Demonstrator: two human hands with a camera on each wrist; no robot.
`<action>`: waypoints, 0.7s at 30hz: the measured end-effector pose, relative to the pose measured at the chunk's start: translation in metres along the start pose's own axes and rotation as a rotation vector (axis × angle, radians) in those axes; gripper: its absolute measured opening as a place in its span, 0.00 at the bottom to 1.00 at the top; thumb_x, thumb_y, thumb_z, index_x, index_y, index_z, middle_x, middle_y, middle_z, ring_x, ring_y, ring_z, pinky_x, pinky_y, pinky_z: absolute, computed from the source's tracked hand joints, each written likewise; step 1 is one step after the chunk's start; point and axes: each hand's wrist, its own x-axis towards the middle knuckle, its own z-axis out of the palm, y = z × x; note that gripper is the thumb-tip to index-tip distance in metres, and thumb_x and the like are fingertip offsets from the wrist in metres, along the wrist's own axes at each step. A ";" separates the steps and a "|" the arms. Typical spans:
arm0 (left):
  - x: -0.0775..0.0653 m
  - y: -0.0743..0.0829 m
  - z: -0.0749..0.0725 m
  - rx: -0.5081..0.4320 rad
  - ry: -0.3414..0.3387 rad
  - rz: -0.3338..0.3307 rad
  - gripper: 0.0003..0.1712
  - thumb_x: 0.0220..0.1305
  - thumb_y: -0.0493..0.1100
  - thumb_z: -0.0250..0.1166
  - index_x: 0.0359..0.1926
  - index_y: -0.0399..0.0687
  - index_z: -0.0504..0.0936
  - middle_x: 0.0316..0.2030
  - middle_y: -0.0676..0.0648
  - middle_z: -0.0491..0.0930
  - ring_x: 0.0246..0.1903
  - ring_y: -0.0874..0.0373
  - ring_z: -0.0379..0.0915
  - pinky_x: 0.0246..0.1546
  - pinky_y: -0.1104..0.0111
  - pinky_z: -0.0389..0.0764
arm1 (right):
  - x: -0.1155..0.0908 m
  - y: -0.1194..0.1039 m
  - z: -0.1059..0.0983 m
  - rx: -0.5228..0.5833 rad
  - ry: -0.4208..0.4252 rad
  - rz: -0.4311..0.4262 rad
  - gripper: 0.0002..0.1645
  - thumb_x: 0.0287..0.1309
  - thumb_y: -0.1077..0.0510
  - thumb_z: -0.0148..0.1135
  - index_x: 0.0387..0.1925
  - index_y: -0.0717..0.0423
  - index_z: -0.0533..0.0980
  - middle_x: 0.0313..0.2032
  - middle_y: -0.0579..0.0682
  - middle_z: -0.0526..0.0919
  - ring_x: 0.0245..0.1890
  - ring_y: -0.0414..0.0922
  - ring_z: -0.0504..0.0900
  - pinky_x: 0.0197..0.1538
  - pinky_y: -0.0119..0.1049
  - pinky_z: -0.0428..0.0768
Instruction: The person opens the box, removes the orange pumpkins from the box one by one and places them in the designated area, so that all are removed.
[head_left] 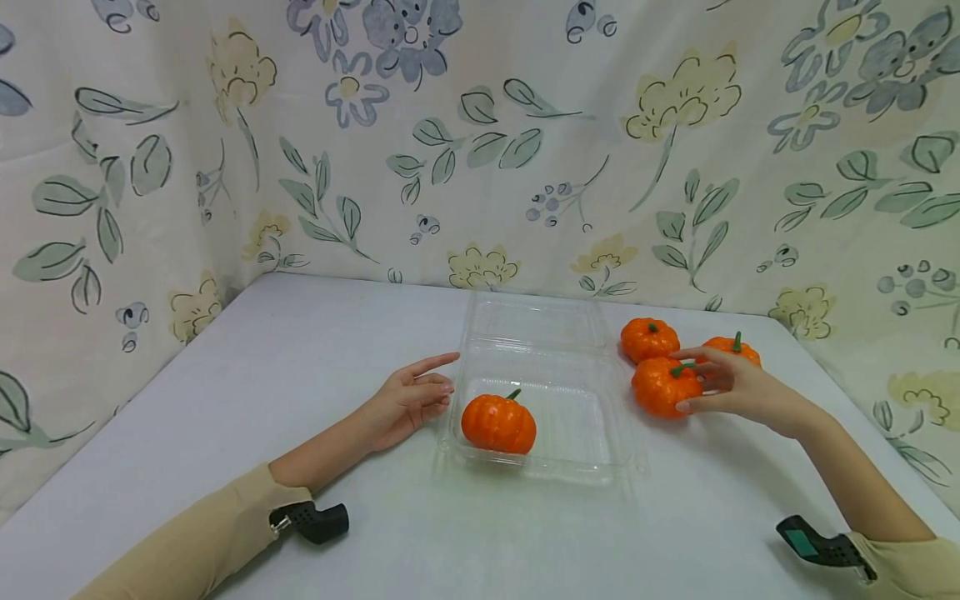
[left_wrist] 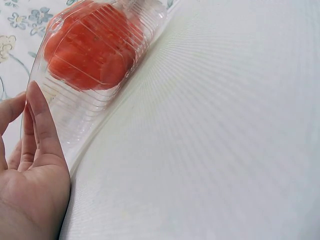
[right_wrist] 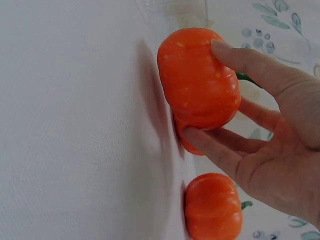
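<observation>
A clear plastic clamshell box [head_left: 570, 425] lies with its lid [head_left: 536, 323] folded back flat. In its left part sits an orange pumpkin with a green stem [head_left: 498, 423], seen through the ridged wall in the left wrist view. My left hand [head_left: 408, 406] is at the box's left side, fingers loosely extended, fingertips at the wall. To the right of the box, my right hand [head_left: 738, 385] grips another small pumpkin [head_left: 662, 388], thumb on one side and fingers on the other, clear in the right wrist view [right_wrist: 197, 80].
Two more pumpkins stand by the right hand: one behind the held pumpkin [head_left: 647, 339], the other partly covered by the hand [head_left: 742, 346]. A white cloth covers the table [head_left: 300, 333]. Floral curtains [head_left: 480, 150] hang behind and at both sides.
</observation>
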 end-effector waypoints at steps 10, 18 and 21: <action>0.000 0.000 -0.001 0.002 0.000 -0.001 0.36 0.77 0.26 0.52 0.82 0.37 0.56 0.39 0.51 0.81 0.34 0.63 0.81 0.43 0.77 0.86 | 0.001 0.005 0.002 -0.002 -0.028 0.008 0.41 0.66 0.51 0.72 0.75 0.56 0.67 0.70 0.67 0.71 0.68 0.71 0.70 0.60 0.68 0.80; 0.000 0.000 -0.001 0.003 0.002 -0.002 0.36 0.77 0.27 0.52 0.82 0.37 0.56 0.40 0.51 0.80 0.34 0.63 0.81 0.43 0.77 0.86 | 0.001 0.006 0.002 0.004 -0.037 0.017 0.41 0.66 0.51 0.71 0.75 0.56 0.67 0.71 0.67 0.71 0.68 0.70 0.70 0.59 0.68 0.80; 0.000 0.000 -0.001 0.003 0.000 -0.001 0.36 0.77 0.26 0.52 0.82 0.37 0.56 0.40 0.51 0.80 0.34 0.63 0.81 0.43 0.77 0.86 | 0.001 0.007 0.002 0.012 -0.041 0.017 0.41 0.66 0.51 0.71 0.75 0.56 0.67 0.71 0.66 0.71 0.68 0.70 0.70 0.59 0.67 0.80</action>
